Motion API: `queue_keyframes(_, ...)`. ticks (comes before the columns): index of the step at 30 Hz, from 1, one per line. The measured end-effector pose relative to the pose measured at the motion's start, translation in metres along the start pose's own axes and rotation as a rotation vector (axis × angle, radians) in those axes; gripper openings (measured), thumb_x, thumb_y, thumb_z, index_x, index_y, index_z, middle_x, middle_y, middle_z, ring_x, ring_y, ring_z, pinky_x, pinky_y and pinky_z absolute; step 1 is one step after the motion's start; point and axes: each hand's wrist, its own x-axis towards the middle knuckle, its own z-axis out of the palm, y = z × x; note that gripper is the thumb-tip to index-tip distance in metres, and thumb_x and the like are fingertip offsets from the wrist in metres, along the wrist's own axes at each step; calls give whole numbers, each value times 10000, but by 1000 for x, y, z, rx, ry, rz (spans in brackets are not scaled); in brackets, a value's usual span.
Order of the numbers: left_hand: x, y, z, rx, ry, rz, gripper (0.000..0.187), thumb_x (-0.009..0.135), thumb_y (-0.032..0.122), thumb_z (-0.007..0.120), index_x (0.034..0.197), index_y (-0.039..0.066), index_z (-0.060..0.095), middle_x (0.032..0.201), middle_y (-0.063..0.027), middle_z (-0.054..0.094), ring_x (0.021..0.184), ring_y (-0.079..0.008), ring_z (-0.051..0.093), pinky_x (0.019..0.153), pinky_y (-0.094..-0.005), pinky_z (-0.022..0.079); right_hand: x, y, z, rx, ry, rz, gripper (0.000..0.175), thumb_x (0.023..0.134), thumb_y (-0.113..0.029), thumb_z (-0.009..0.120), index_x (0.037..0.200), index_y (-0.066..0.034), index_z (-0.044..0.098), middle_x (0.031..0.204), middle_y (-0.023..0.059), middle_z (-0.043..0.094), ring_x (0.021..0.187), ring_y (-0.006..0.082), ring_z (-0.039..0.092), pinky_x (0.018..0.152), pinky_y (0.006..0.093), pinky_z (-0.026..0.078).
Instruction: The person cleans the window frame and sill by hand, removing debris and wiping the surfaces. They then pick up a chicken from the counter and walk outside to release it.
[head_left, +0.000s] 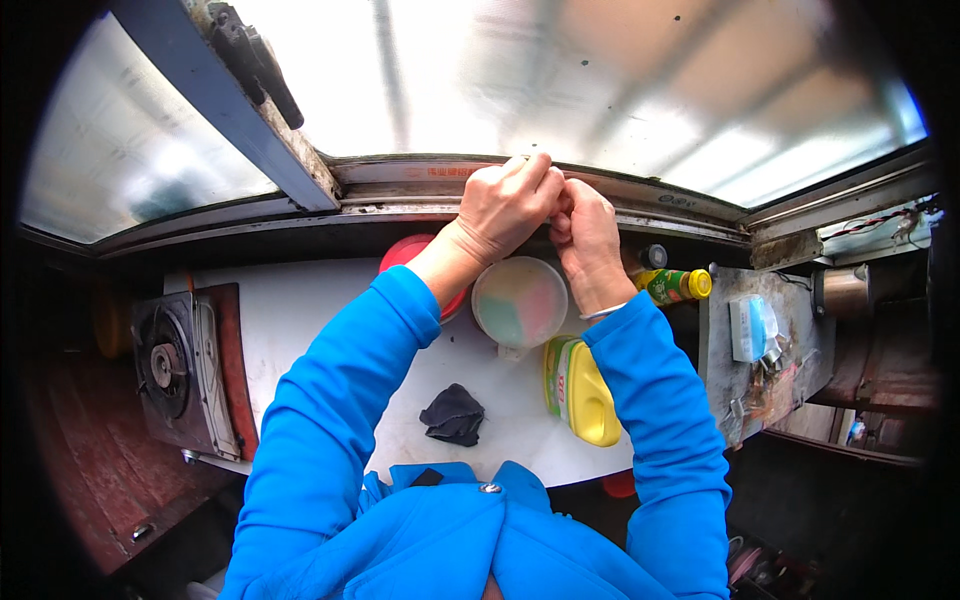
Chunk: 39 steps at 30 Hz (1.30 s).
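Observation:
Both of my arms reach forward over the white tabletop (390, 420) to the bottom of a window. My left hand (514, 199), fingers curled, is up against the lower window frame (405, 174). Touching it on the right, my right hand (589, 236) is curled too, with a bracelet at its wrist. Whatever may be between the fingertips is hidden. Just below the hands stands a round translucent plastic container (520, 301) with green and pink contents. A red round lid or basin (405, 251) lies partly under my left forearm.
A dark cloth (453, 415) lies crumpled near my body. Beside my right forearm are a yellow plastic jug (592, 397) and a yellow-capped bottle (675, 286). A gas stove (169, 367) stands at left; a blue-white packet (752, 328) and a metal pot (844, 291) are at right.

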Motion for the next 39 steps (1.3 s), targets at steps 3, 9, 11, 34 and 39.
queue_keyframes(3,0,5,2,3,42,-47,161,762,115,656,921,89,642,846,-41,562,741,-196,653,573,-310,532,-7,0,-5,-77,-48,-16,187,951,-148,546,803,-78,636,672,-5,576,516,49,431,435,213,308)
queue_keyframes(9,-9,13,1,-32,56,-128,127,760,76,668,883,72,634,796,-54,551,692,-231,637,558,-336,516,-18,-4,-18,-106,37,-143,145,986,-184,625,943,-50,658,687,-7,593,497,21,426,430,176,317)
queue_keyframes(11,-13,15,1,-52,55,-173,106,778,58,675,874,71,634,777,-60,540,664,-241,623,547,-347,505,-21,-6,-8,-88,68,-188,119,973,-163,641,951,-48,658,688,-6,593,502,19,426,433,177,317)
queue_keyframes(34,-31,21,-20,-156,140,-408,66,831,64,720,879,78,676,775,-53,553,641,-241,612,552,-356,494,-8,-14,5,-239,54,-133,140,972,-166,639,958,-34,685,925,122,748,549,9,499,456,151,370)
queue_keyframes(39,-30,21,-22,-165,156,-428,65,830,65,721,870,80,673,780,-51,552,650,-240,615,557,-357,495,-10,-9,6,-218,66,-139,168,983,-155,609,906,-29,690,891,112,750,546,11,494,463,166,374)
